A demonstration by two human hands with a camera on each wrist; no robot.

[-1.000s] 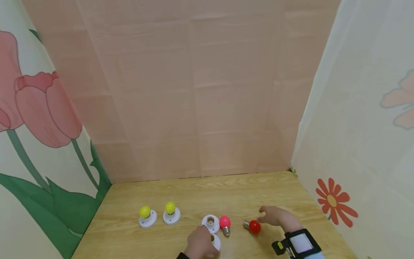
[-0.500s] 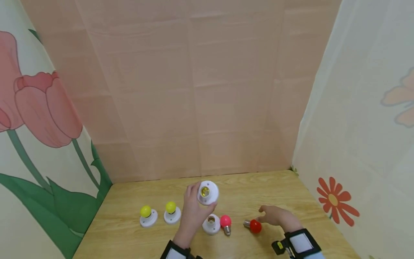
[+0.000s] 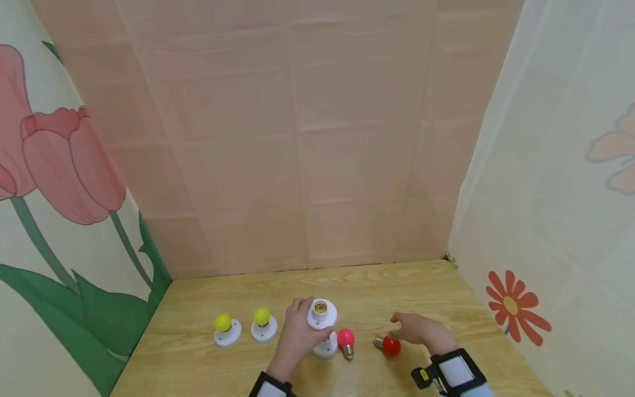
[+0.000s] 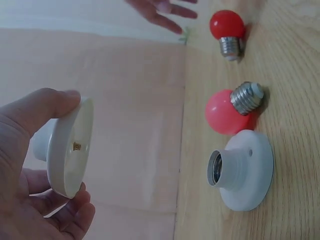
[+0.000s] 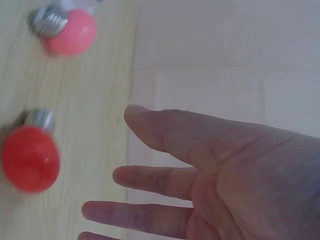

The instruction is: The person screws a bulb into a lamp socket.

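A white round lamp holder (image 3: 321,321) is gripped by its rim in my left hand (image 3: 300,334), lifted off the table with its socket facing up. The left wrist view shows its hollow underside, thumb on one side and fingers on the other. Below it stands a second white lamp holder (image 4: 245,170) with an unfilled socket, partly hidden in the head view. Beside that lies a pink light bulb (image 3: 346,343). My right hand (image 3: 420,331) hovers with fingers extended over a red light bulb (image 5: 31,159), apart from it in the right wrist view and holding nothing.
Two yellow bulbs (image 3: 223,322) sit in white lamp holders (image 3: 264,332) on the left of the wooden table (image 3: 198,369). A brown-papered wall (image 3: 297,165) rises behind, with flower-printed sheets (image 3: 536,220) at both sides.
My left hand has picked up the front lamp holder, raised it, then levelled it and brought it down a little. My right hand has shifted slightly left.
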